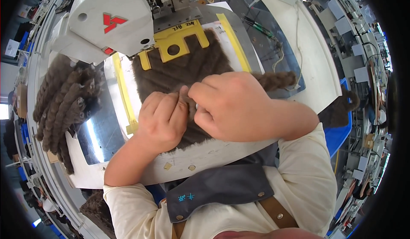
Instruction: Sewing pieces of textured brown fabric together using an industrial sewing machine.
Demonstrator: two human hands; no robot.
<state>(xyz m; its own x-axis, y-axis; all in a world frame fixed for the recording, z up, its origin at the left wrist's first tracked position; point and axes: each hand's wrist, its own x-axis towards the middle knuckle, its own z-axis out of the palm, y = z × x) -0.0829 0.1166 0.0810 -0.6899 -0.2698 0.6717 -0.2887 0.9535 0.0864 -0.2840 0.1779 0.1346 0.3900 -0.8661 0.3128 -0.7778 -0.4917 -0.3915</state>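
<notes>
A brown plush fabric piece [194,74] lies flat on a white sheet edged with yellow strips, under the sewing machine's head. Over its near half, my left hand [162,121] and my right hand [232,104] meet with fingers curled. Both hands are closed in a pinch, fingertips almost touching. A bit of brown plush shows between them, but what exactly the fingers hold is hidden. Just beyond the hands, a yellow notched clamp plate [181,42] with a round hole presses on the fabric's far edge.
The white sewing machine head [113,21] overhangs the far left. A heap of brown plush strips [64,104] lies left, and another plush roll [275,81] lies right. Green-handled tweezers [258,25] rest at the far right. A blue bin [339,130] stands beside the table.
</notes>
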